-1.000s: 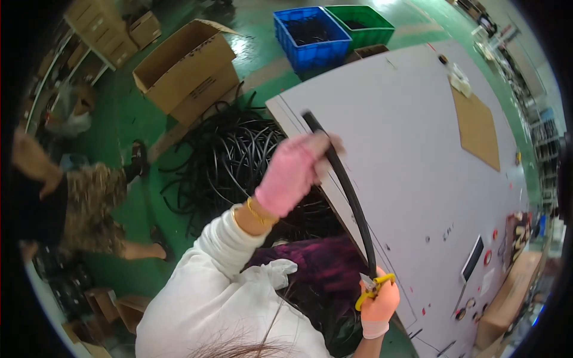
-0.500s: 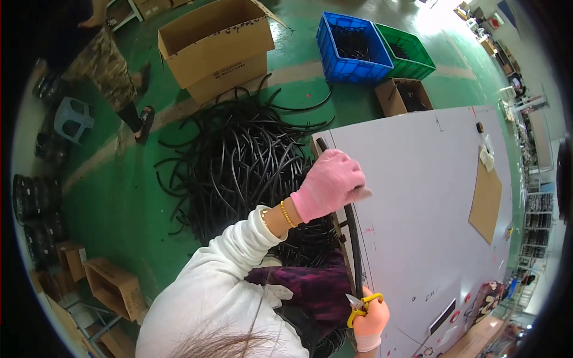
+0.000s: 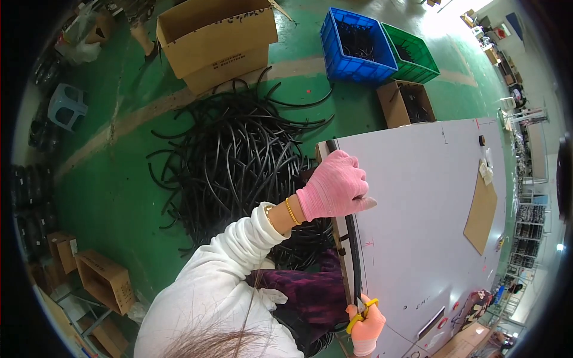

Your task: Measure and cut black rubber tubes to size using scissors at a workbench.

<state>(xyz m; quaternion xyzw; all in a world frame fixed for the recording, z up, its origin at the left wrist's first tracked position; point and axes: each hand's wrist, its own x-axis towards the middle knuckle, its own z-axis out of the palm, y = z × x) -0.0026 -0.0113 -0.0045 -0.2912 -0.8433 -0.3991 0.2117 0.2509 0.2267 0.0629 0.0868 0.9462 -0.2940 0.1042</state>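
Observation:
A long black rubber tube (image 3: pixel 351 250) lies along the left edge of the white table (image 3: pixel 406 197). Around its upper part my left hand (image 3: pixel 334 186), in a pink glove, is closed, with the thumb sticking out to the right. My right hand (image 3: pixel 369 330), in a lighter pinkish-orange glove, grips yellow-handled scissors (image 3: pixel 357 325) at the tube's near end. The blades meet the tube there; whether they cut into it is too small to tell. Left of the table a big heap of black tubes (image 3: pixel 239 155) lies on the floor.
Past the heap stand a large open carton (image 3: pixel 221 48), a blue crate (image 3: pixel 358 68) and a green crate (image 3: pixel 424 71) with black pieces inside. A smaller carton (image 3: pixel 391 104) touches the table's far side. On the table lies a brown cardboard sheet (image 3: pixel 480 215). A person's leg (image 3: pixel 140 39) shows far left.
The scissors have come up against the tube's near end, their blades no longer standing off to its left. My left hand stays on the tube. The other person has moved farther off.

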